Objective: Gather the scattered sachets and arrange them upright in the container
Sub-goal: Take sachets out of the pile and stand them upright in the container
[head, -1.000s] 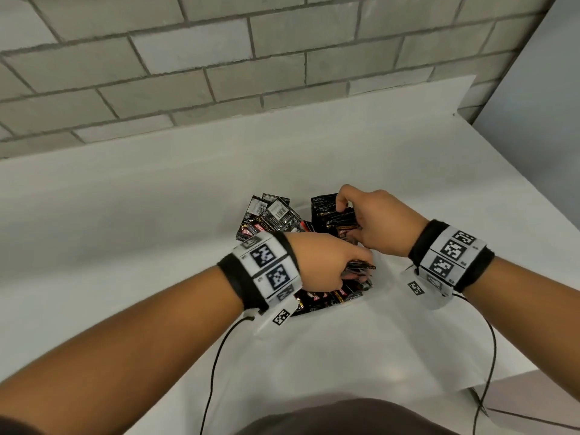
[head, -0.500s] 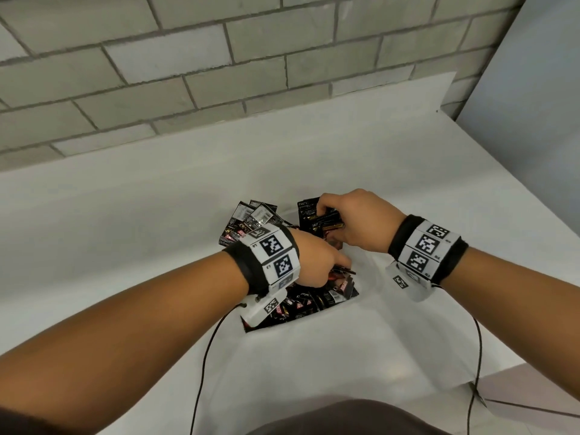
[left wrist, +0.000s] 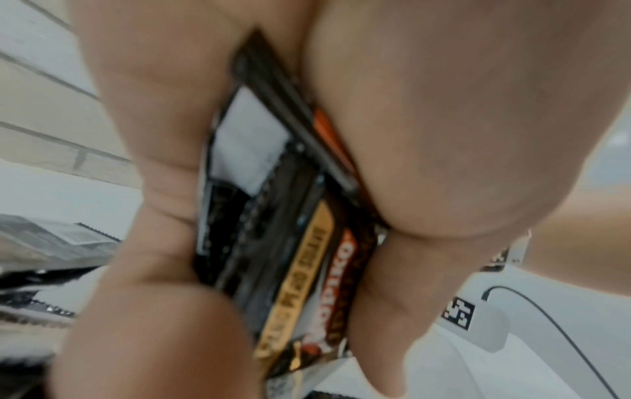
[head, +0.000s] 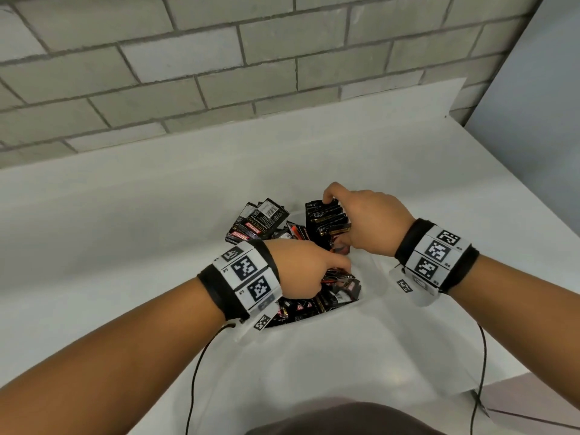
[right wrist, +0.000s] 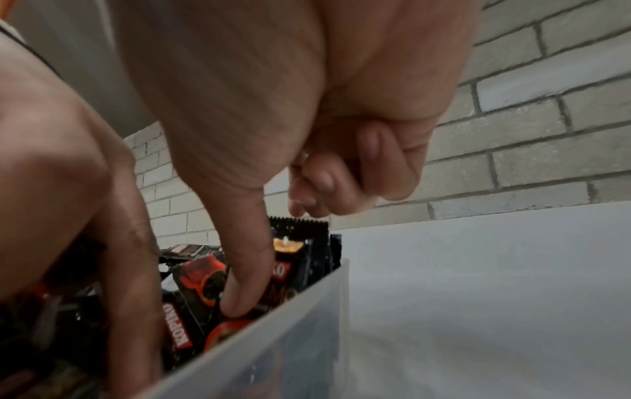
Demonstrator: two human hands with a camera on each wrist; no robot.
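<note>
Translucent white plastic forms the shallow rectangular container [head: 373, 271] that sits on the white table [head: 125, 233], its thin wall seen close in the right wrist view [right wrist: 273, 340]. Inside it stands a row of black foil sachets on edge [head: 328, 219], their serrated tops up, pressed against the far right end. The right hand [head: 367, 221] is over this row: its index fingertip rests on the top of the rearmost packet while the thumb [right wrist: 246, 270] reaches down against the front of the row, so the hand clasps the upright packets between thumb and fingers; the remaining fingers are curled into the palm.

The left hand [head: 306, 268] is lowered over the near part of the container, fingers clenched round a small bundle of black, gold and red sachets [left wrist: 290, 229], which the left wrist view shows squeezed between thumb and curled fingers.

Under and in front of that hand, more black and red sachets [head: 314, 306] lie jumbled flat in the container. A loose heap of black sachets with white barcode patches [head: 257, 222] lies just beyond it, to the left of the upright row; whether it rests on the table or inside the rim cannot be told.

Both wrists wear black bands with white marker tags [head: 248, 277], and thin black cables [head: 197, 365] trail towards the person. A grey brick wall [head: 219, 73] backs the table.
</note>
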